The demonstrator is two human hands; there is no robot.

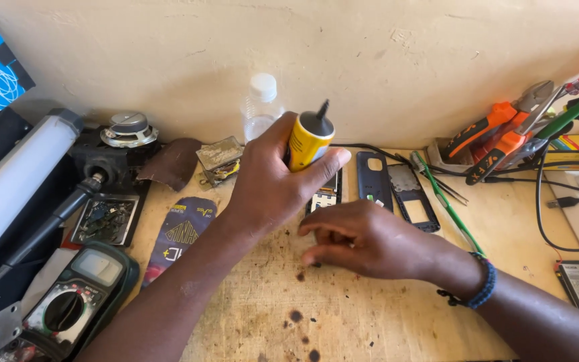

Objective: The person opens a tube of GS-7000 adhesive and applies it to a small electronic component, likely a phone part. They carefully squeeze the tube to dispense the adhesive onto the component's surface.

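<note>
Two hands: both at frame centre, over the surface [370,315].
Left hand [269,181]: wrapped around yellow glue tube [308,137], nozzle up.
Right hand [363,238]: fingers loosely curled, holding nothing visible, beside phone board [326,196].
Step, judged: adhesive readied.
Next move: calls for tipping nozzle down onto the board.

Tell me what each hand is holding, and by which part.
The left hand grips the yellow glue tube around its body, nozzle up. The right hand holds nothing; its fingers rest on the table.

tabletop [383,315]: rough, stained wood | yellow tube [308,141]: glossy plastic, black nozzle | far bottle [260,110]: clear plastic | right pliers [504,131]: metal, orange handles
</note>
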